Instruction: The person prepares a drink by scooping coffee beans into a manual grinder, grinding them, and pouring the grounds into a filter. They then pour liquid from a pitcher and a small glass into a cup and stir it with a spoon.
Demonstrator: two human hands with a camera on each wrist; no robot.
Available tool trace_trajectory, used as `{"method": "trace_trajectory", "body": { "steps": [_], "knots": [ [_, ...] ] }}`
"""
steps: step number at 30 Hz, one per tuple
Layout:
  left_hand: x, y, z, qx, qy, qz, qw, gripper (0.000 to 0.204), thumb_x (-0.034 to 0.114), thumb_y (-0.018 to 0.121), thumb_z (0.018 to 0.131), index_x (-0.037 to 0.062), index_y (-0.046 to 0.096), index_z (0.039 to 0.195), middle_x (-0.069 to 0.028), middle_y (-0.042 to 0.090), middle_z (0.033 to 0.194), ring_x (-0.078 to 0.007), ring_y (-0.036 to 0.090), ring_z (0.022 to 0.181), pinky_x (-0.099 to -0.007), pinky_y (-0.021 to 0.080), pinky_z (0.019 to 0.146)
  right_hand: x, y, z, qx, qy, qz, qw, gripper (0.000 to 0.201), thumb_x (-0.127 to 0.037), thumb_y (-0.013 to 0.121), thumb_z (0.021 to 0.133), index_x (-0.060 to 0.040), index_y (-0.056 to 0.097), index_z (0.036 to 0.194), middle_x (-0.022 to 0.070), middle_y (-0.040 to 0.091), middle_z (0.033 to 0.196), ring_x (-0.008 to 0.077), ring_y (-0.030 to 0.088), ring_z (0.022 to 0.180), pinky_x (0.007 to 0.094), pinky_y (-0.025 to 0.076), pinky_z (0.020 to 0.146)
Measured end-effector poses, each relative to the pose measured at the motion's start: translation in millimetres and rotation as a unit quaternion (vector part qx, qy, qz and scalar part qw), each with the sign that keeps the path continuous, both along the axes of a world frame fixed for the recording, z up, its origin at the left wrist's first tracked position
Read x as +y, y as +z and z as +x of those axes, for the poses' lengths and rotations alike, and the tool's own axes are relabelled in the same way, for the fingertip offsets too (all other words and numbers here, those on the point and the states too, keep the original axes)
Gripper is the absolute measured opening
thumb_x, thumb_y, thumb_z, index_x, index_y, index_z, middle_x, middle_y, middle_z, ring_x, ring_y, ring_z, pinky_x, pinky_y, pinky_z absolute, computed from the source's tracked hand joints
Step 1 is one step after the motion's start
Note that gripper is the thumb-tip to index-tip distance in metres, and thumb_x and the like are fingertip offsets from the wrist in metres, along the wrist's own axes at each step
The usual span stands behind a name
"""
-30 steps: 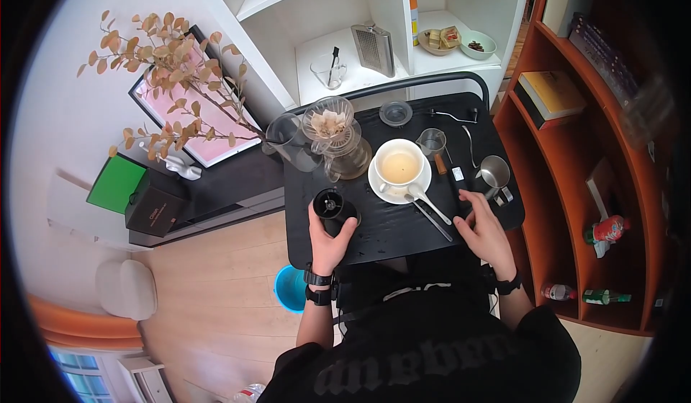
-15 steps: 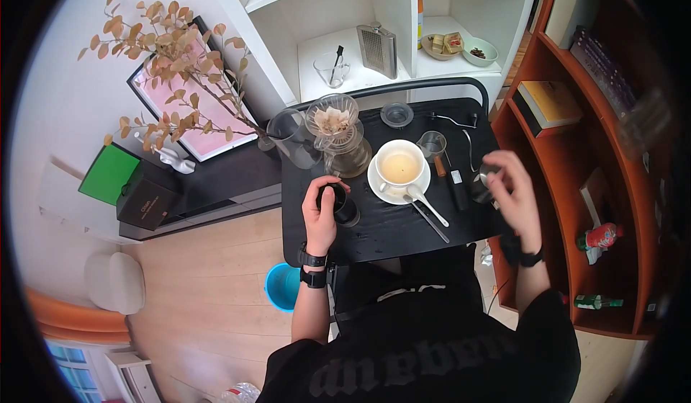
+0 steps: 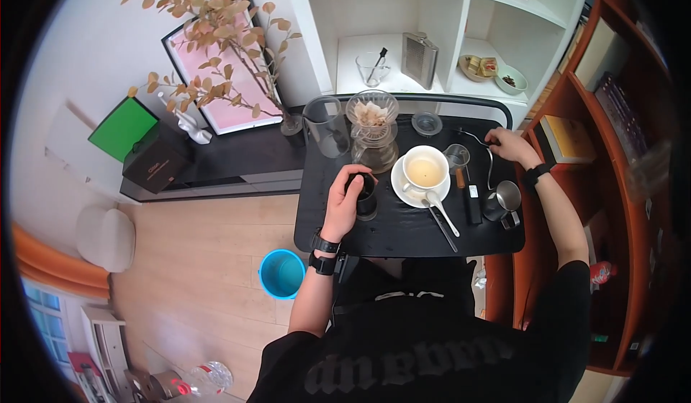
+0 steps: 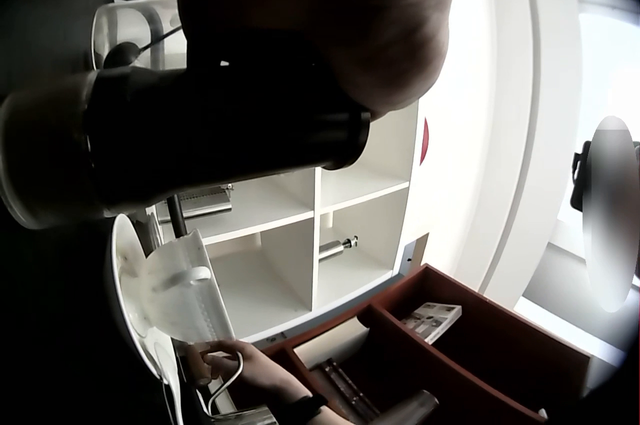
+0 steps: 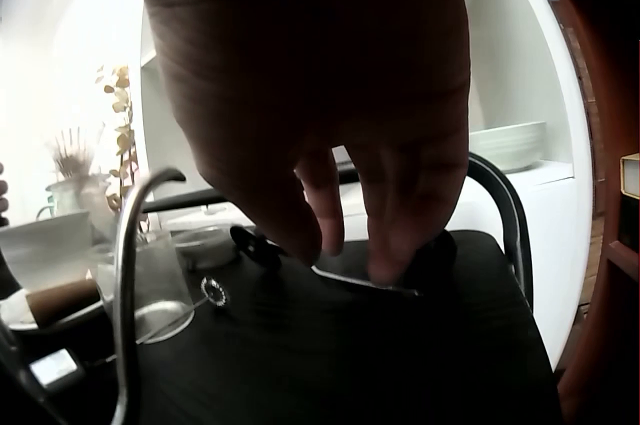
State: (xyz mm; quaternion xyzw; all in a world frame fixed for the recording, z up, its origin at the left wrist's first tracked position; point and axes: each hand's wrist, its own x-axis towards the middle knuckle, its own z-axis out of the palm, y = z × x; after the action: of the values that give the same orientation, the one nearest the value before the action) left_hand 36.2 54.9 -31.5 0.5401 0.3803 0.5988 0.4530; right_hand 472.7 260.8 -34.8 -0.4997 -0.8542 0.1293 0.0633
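Note:
My left hand (image 3: 344, 205) grips a black cylindrical grinder (image 3: 368, 200) near the table's front left; the same grinder (image 4: 220, 135) fills the upper left wrist view. At the back right, my right hand (image 3: 512, 148) is over a metal crank handle (image 3: 471, 136) lying on the table. In the right wrist view, the fingertips of my right hand (image 5: 330, 125) point down at the crank's metal arm (image 5: 360, 282), thumb and fingers apart. Its black knob (image 5: 436, 257) is partly hidden behind them.
A white cup (image 3: 425, 169) with pale liquid stands on a saucer with spoons. Behind are a glass dripper (image 3: 372, 115) and a glass container (image 3: 327, 131). A metal pitcher (image 3: 504, 200), a black scale-like bar (image 3: 473, 205) and a curved metal rod lie right.
My right hand has moved from the front right, past the metal pitcher, to the crank at the back right. My left hand stays on the grinder. The head view has shifted.

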Motion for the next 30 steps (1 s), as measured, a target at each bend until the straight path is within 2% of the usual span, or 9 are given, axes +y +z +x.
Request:
{"method": "trace_trajectory", "body": {
  "steps": [2, 5, 12, 16, 21, 24, 27, 28, 30],
  "knots": [
    [0.0, 0.0, -1.1, 0.0, -0.002, -0.003, 1.0, 0.022, 0.016, 0.046, 0.105, 0.0026, 0.059, 0.117, -0.0079, 0.068, 0.098, -0.0129, 0.062, 0.094, -0.0276, 0.047, 0.088, 1.0, -7.1, -5.3, -0.026, -0.007, -0.024, 0.999, 0.026, -0.01, 0.073, 0.083, -0.003, 0.064, 0.106, 0.0137, 0.065, 0.092, 0.0326, 0.065, 0.092, 0.0418, 0.052, 0.081],
    [2.2, -3.5, -2.4, -0.01, -0.005, 0.004, 1.0, 0.024, 0.019, 0.047, 0.104, 0.0023, 0.058, 0.117, -0.0087, 0.068, 0.098, -0.0138, 0.063, 0.094, -0.0276, 0.047, 0.088, 4.0, -18.7, -7.6, -0.054, -0.021, 0.02, 0.998, 0.025, -0.011, 0.075, 0.081, -0.0032, 0.062, 0.102, 0.0141, 0.065, 0.092, 0.0326, 0.065, 0.093, 0.0426, 0.052, 0.081],
    [2.6, -10.5, 0.2, -0.031, 0.001, 0.009, 0.999, 0.027, 0.022, 0.048, 0.103, 0.0018, 0.058, 0.117, -0.0095, 0.068, 0.097, -0.015, 0.063, 0.093, -0.0279, 0.047, 0.088, 2.4, -18.1, -3.9, -0.109, 0.001, 0.058, 0.992, 0.014, -0.011, 0.069, 0.083, -0.0048, 0.063, 0.093, 0.0153, 0.067, 0.088, 0.0364, 0.065, 0.093, 0.046, 0.052, 0.078],
    [4.7, -16.3, -2.3, 0.006, 0.015, 0.018, 1.0, 0.025, 0.02, 0.047, 0.103, 0.0017, 0.057, 0.117, -0.0095, 0.067, 0.098, -0.0148, 0.063, 0.094, -0.0282, 0.047, 0.089, -9.2, 7.1, -4.0, -0.052, -0.045, 0.092, 0.993, 0.011, -0.011, 0.068, 0.084, -0.004, 0.062, 0.091, 0.0156, 0.067, 0.086, 0.0367, 0.065, 0.09, 0.0464, 0.051, 0.076],
    [5.9, -16.4, -4.9, 0.005, 0.002, 0.002, 1.0, 0.024, 0.014, 0.045, 0.101, 0.0018, 0.057, 0.118, -0.0095, 0.067, 0.099, -0.0145, 0.063, 0.095, -0.0283, 0.047, 0.089, -21.7, 30.1, 4.5, 0.073, -0.077, 0.19, 0.976, 0.014, -0.011, 0.067, 0.087, -0.0021, 0.058, 0.092, 0.0169, 0.064, 0.087, 0.0363, 0.063, 0.084, 0.0457, 0.049, 0.075],
    [6.1, -15.8, -6.6, 0.006, -0.001, -0.009, 1.0, 0.025, 0.011, 0.044, 0.099, 0.0019, 0.057, 0.118, -0.0097, 0.067, 0.099, -0.0145, 0.062, 0.095, -0.0286, 0.048, 0.089, -51.3, 68.7, -9.3, 0.13, -0.124, 0.208, 0.961, 0.016, -0.011, 0.067, 0.088, -0.0017, 0.054, 0.09, 0.0154, 0.063, 0.086, 0.0352, 0.061, 0.081, 0.0431, 0.048, 0.074],
    [3.6, -11.9, -5.2, 0.01, 0.001, -0.015, 1.0, 0.026, 0.017, 0.042, 0.102, 0.002, 0.057, 0.117, -0.0097, 0.067, 0.099, -0.015, 0.063, 0.095, -0.029, 0.048, 0.089, -85.7, 96.1, -32.5, 0.164, -0.076, 0.298, 0.937, 0.017, -0.011, 0.066, 0.088, -0.0017, 0.052, 0.088, 0.0141, 0.066, 0.089, 0.0348, 0.061, 0.081, 0.0417, 0.048, 0.075],
    [3.0, -11.5, -4.7, 0.013, 0.002, -0.016, 1.0, 0.027, 0.02, 0.041, 0.104, 0.0021, 0.057, 0.117, -0.0097, 0.067, 0.099, -0.0153, 0.063, 0.095, -0.0291, 0.048, 0.089, -100.8, 104.9, -45.7, 0.177, -0.05, 0.297, 0.937, 0.017, -0.01, 0.066, 0.089, -0.0021, 0.052, 0.086, 0.0124, 0.068, 0.09, 0.0333, 0.063, 0.083, 0.04, 0.048, 0.077],
    [3.6, -15.4, -2.3, -0.003, 0.011, 0.014, 1.0, 0.04, 0.035, 0.035, 0.108, 0.0024, 0.057, 0.116, -0.0092, 0.066, 0.098, -0.0157, 0.063, 0.096, -0.0292, 0.048, 0.089, -151.4, 123.4, -90.5, 0.286, -0.045, 0.045, 0.956, 0.012, -0.009, 0.062, 0.09, -0.0024, 0.052, 0.089, 0.0097, 0.069, 0.076, 0.024, 0.068, 0.078, 0.0358, 0.05, 0.079]
  ]
}}
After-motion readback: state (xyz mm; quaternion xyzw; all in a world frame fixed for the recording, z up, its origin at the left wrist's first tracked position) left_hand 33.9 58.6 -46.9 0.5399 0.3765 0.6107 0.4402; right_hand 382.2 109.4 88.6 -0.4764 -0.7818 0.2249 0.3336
